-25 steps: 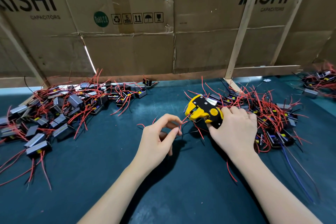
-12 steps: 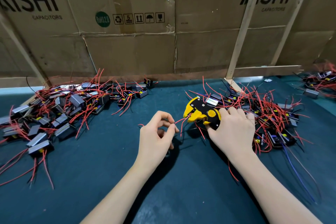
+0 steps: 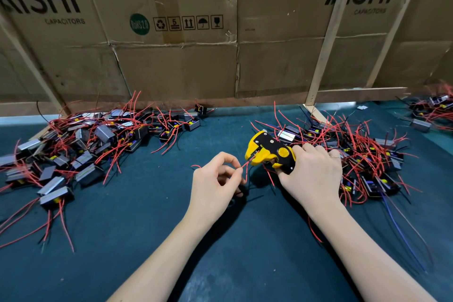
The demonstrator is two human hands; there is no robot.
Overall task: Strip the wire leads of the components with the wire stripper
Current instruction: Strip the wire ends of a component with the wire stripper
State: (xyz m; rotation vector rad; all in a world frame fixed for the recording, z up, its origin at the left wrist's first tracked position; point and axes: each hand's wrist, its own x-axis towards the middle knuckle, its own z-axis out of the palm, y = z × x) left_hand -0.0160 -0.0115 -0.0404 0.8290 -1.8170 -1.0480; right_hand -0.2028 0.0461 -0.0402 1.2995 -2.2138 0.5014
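My right hand (image 3: 311, 174) grips the handles of a yellow and black wire stripper (image 3: 268, 152), whose jaws point left. My left hand (image 3: 213, 184) pinches a thin red wire lead (image 3: 246, 165) between thumb and forefinger, and the lead's end sits in the stripper's jaws. A small dark component (image 3: 241, 191) lies under my left hand, mostly hidden by the fingers. Both hands hover just above the dark green table mat (image 3: 122, 240).
A heap of grey and black components with red leads (image 3: 73, 152) covers the left of the mat. Another heap (image 3: 362, 154) lies behind my right hand, and a third (image 3: 434, 110) at the far right. Cardboard panels (image 3: 183, 32) on wooden struts wall off the back.
My left hand has drawn a little closer to the stripper, bringing the red lead's end into the jaws. My right hand has barely shifted.
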